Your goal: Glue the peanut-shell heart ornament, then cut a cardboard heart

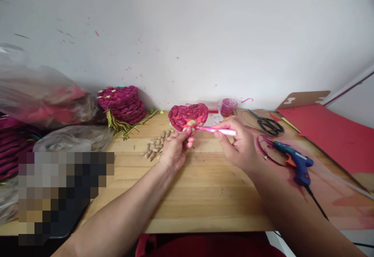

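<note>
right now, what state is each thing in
Peanut heart, mostly magenta, few shells unpainted
White-handled brush, pink-stained, at peanut heart
Left hand, pinching peanut heart's edge
Right hand, gripping white-handled brush
Loose peanuts, unpainted
Plastic cup, upright, pink-stained
Black-handled scissors, blade opening unclear
Glue gun, lying sideways, cord attached
Plastic bags, crumpled
Magenta peanut pieces, stacked

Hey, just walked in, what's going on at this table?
A person's left hand holds up a roughly heart-shaped red piece studded with magenta peanuts; a plain tan peanut shows near its bottom. The right hand holds a slim white pen-like tool, its pink tip at the piece's lower edge. Loose tan peanuts lie on the wooden table.
</note>
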Available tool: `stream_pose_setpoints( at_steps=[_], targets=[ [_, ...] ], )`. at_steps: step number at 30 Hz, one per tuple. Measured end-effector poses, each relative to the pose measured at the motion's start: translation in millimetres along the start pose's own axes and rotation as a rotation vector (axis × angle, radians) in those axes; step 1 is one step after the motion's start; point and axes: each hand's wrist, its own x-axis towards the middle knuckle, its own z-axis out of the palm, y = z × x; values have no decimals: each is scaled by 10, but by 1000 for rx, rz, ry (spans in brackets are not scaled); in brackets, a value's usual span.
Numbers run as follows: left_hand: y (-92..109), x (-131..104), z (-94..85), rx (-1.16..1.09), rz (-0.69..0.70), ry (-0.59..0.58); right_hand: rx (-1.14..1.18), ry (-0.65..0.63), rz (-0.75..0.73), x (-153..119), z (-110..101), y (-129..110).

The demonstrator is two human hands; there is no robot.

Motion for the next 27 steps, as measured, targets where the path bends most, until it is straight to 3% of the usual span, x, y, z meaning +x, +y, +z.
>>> stream_pose_setpoints(
  at_steps=[7,12,27],
  targets=[
    [-1,-19,-2,14,51,-6,-2,-20,43,3,-10,16],
    [-1,-28,7,32,95,14,16,54,68,26,-52,76],
    [-45,-5,-23,124,211,-17,6,26,143,33,-61,41]
  ],
)
